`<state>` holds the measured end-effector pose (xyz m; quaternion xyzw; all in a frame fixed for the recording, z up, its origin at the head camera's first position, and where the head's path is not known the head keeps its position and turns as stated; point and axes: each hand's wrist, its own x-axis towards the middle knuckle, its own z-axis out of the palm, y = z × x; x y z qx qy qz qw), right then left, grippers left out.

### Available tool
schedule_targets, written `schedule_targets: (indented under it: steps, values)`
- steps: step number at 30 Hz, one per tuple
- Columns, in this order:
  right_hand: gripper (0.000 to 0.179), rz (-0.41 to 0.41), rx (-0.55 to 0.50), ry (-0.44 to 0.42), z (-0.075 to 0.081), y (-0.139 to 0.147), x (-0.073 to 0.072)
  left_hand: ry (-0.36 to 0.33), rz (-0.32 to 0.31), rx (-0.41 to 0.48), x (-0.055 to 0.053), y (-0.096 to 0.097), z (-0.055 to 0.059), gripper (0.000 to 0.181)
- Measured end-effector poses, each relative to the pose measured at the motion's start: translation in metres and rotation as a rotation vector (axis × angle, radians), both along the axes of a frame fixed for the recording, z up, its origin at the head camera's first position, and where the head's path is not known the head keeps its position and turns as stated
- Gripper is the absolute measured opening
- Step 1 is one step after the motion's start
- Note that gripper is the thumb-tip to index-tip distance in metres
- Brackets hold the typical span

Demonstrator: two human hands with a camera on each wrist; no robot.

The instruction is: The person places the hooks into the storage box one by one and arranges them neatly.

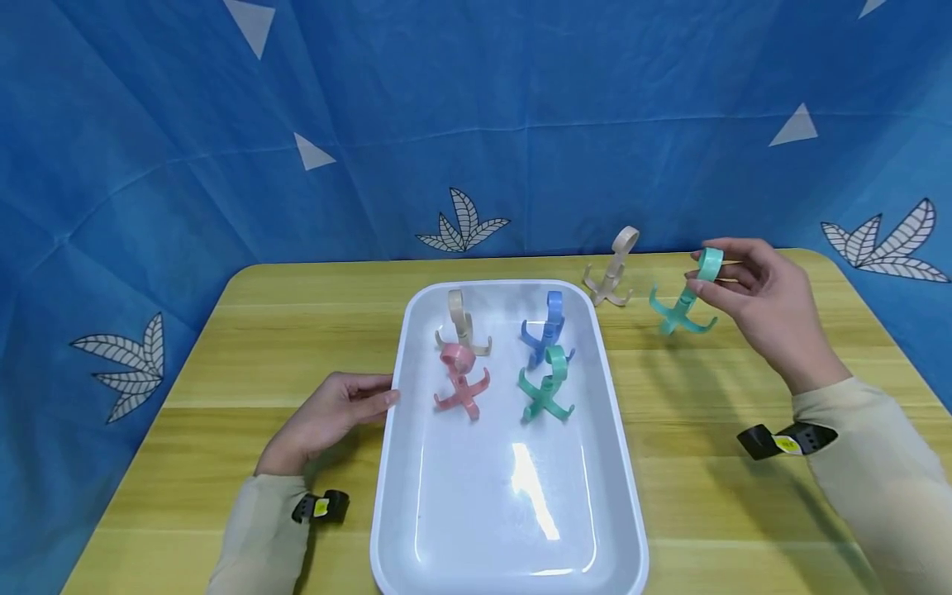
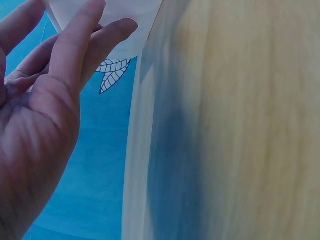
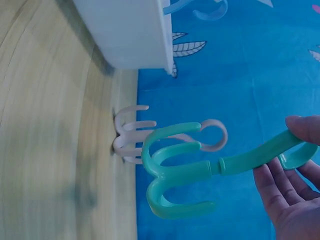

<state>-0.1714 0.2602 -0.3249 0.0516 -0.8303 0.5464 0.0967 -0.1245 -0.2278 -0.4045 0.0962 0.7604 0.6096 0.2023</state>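
Observation:
My right hand (image 1: 773,297) pinches a green four-pronged hanging hook (image 1: 680,310) by its stem, just below the curled top. The hook is held above the table, prongs downward in the head view. A beige hook (image 1: 613,268) stands behind and left of it on the table. My left hand (image 1: 335,417) touches the left rim of a white tray (image 1: 397,463) with fairly straight fingers. Toward the tray's far end stand a beige hook (image 1: 463,322), a blue hook (image 1: 550,326), a pink hook (image 1: 461,388) and another green hook (image 1: 546,392).
The wooden table (image 1: 297,330) carries the tray near its middle. A blue patterned cloth (image 1: 521,124) hangs right behind the table's far edge and spreads past both sides.

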Motion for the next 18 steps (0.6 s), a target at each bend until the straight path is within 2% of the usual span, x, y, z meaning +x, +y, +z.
schedule_targets:
  steps: [8,18]
  values:
    - [0.046,0.049,0.006,0.017,0.009,-0.005,0.013,0.006,-0.003,-0.027,0.000,0.001,0.001,0.047]
    - [0.045,0.029,0.070,0.035,0.014,-0.009,0.026,0.010,-0.005,-0.030,-0.001,0.001,0.002,0.046]
